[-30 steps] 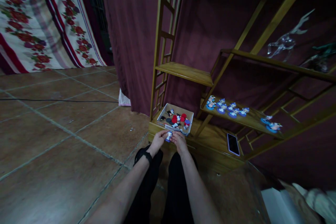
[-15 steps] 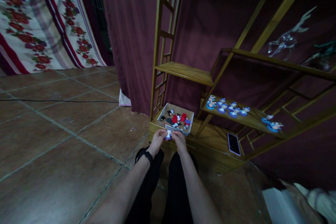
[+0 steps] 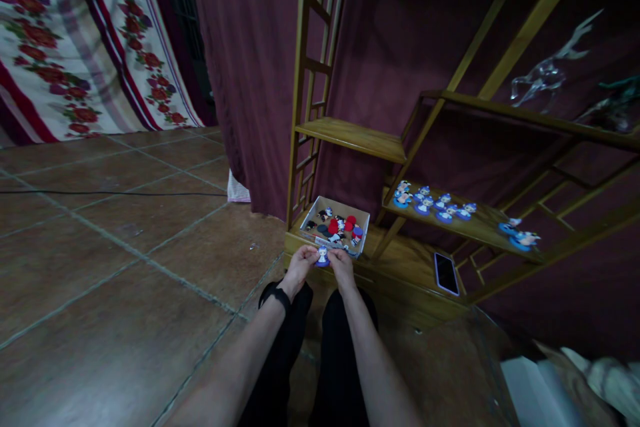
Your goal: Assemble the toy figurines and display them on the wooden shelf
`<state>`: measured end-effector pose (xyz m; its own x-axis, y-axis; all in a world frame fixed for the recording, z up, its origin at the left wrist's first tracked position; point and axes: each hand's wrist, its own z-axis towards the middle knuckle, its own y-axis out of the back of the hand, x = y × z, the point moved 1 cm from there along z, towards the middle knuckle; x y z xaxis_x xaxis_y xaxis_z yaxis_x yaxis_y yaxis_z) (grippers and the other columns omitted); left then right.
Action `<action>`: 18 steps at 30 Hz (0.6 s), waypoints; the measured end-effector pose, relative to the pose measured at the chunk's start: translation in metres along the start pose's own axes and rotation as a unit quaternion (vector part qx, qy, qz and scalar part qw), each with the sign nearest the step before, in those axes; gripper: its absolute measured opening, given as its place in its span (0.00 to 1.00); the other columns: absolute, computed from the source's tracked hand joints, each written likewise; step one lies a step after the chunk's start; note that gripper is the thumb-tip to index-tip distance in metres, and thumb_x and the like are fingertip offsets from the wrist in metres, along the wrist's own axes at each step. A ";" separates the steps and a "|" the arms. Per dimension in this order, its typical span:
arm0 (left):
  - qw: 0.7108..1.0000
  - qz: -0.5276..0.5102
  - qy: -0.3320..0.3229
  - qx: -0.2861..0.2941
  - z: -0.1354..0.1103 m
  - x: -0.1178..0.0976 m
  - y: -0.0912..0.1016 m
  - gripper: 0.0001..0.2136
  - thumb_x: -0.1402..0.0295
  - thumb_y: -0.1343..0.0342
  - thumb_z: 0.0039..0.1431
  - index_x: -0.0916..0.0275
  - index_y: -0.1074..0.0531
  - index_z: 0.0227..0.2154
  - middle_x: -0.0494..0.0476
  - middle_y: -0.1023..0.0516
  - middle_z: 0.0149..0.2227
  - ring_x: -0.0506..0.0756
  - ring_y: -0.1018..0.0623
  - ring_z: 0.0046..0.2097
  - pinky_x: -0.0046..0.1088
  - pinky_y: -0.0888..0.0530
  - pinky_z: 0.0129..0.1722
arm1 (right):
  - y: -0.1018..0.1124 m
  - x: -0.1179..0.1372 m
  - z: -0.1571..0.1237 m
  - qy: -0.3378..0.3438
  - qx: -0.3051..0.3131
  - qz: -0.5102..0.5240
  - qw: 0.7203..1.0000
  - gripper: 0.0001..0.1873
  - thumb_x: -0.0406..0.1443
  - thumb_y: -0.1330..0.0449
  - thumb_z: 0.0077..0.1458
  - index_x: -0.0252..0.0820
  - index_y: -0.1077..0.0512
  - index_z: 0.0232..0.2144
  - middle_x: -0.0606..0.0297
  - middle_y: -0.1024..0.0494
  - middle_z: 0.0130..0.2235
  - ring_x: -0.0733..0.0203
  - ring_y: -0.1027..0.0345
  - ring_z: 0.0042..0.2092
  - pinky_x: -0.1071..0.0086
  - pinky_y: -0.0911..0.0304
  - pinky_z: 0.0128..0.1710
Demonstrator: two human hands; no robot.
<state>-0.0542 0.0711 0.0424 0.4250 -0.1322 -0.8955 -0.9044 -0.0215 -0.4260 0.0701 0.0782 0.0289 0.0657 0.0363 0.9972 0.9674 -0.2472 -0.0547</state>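
Observation:
Between my two hands is a small white and purple figurine (image 3: pixel 323 255) on a round purple base, upright, just in front of the box. My left hand (image 3: pixel 301 265) pinches it from the left side. From the other side my right hand (image 3: pixel 342 267) grips it with closed fingers. The open cardboard box (image 3: pixel 363 221) behind them stands on the low shelf and holds several loose figurines and round red, black and purple bases. Similar white and purple figurines (image 3: pixel 447 213) stand in two rows on the raised shelf to the right.
Blue-based figurines (image 3: pixel 524 240) stand at the right end of the raised shelf (image 3: pixel 483 232). A phone (image 3: pixel 446 273) lies on the lower board. Clear glass animal ornament (image 3: pixel 543 77) sits on the upper shelf. A black cable (image 3: pixel 115 193) crosses the tiled floor.
The figurine's purple base shows a little more clearly between my fingers now. Both hands stay in nearly the same place, and the box and shelf figurines have not moved.

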 end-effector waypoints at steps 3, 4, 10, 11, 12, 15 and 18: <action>1.000 0.003 -0.007 -0.005 -0.001 0.001 0.000 0.12 0.65 0.37 0.36 0.64 0.33 0.23 0.48 0.30 0.21 0.47 0.30 0.23 0.23 0.32 0.26 | 0.001 0.003 -0.003 -0.006 0.000 0.012 1.000 0.08 0.40 0.42 0.39 0.43 0.27 0.24 0.71 0.25 0.24 0.62 0.33 0.31 0.71 0.38 0.32; 1.000 0.007 -0.009 -0.007 -0.001 0.001 0.000 0.12 0.65 0.38 0.37 0.64 0.33 0.23 0.47 0.30 0.21 0.47 0.30 0.23 0.23 0.32 0.26 | 0.001 0.004 -0.004 -0.007 0.001 0.012 1.000 0.08 0.39 0.42 0.39 0.43 0.27 0.23 0.71 0.25 0.24 0.62 0.33 0.31 0.72 0.38 0.32; 0.999 0.045 -0.019 -0.014 -0.002 0.002 -0.001 0.09 0.66 0.40 0.40 0.64 0.34 0.22 0.47 0.31 0.20 0.47 0.31 0.22 0.21 0.34 0.23 | 0.001 0.007 -0.006 -0.018 -0.009 -0.007 1.000 0.06 0.37 0.44 0.39 0.44 0.28 0.21 0.73 0.27 0.21 0.63 0.33 0.29 0.73 0.38 0.30; 0.998 0.052 -0.020 -0.017 -0.002 0.002 -0.001 0.09 0.66 0.41 0.40 0.63 0.34 0.23 0.47 0.32 0.19 0.47 0.32 0.21 0.21 0.34 0.22 | 0.001 0.007 -0.006 -0.021 -0.010 -0.009 1.000 0.05 0.37 0.44 0.39 0.44 0.28 0.21 0.73 0.27 0.21 0.63 0.33 0.29 0.73 0.38 0.30; 0.998 0.059 -0.021 -0.022 -0.002 0.002 -0.001 0.09 0.66 0.41 0.40 0.63 0.34 0.23 0.47 0.32 0.19 0.47 0.32 0.21 0.21 0.35 0.22 | 0.001 0.007 -0.006 -0.024 -0.008 -0.011 1.000 0.05 0.36 0.44 0.39 0.44 0.29 0.20 0.73 0.27 0.20 0.63 0.33 0.28 0.73 0.38 0.30; 0.996 0.075 -0.023 -0.036 -0.001 0.002 -0.001 0.09 0.66 0.41 0.41 0.63 0.34 0.23 0.47 0.32 0.19 0.47 0.32 0.20 0.20 0.35 0.21 | 0.001 0.006 -0.005 -0.034 0.005 -0.009 0.999 0.04 0.36 0.44 0.38 0.44 0.29 0.19 0.74 0.27 0.20 0.64 0.33 0.28 0.74 0.38 0.29; 0.997 0.072 -0.024 -0.032 0.000 0.003 0.001 0.09 0.65 0.41 0.41 0.63 0.34 0.23 0.48 0.30 0.20 0.47 0.31 0.21 0.21 0.34 0.21 | 0.001 0.003 -0.004 -0.038 0.020 0.009 0.999 0.04 0.37 0.43 0.37 0.43 0.30 0.19 0.74 0.28 0.19 0.64 0.34 0.27 0.74 0.38 0.28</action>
<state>-0.0534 0.0708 0.0395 0.2901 -0.0916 -0.9526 -0.9562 -0.0695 -0.2845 0.0701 0.0745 0.0322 0.1010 0.1063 0.9892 0.9746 -0.2104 -0.0769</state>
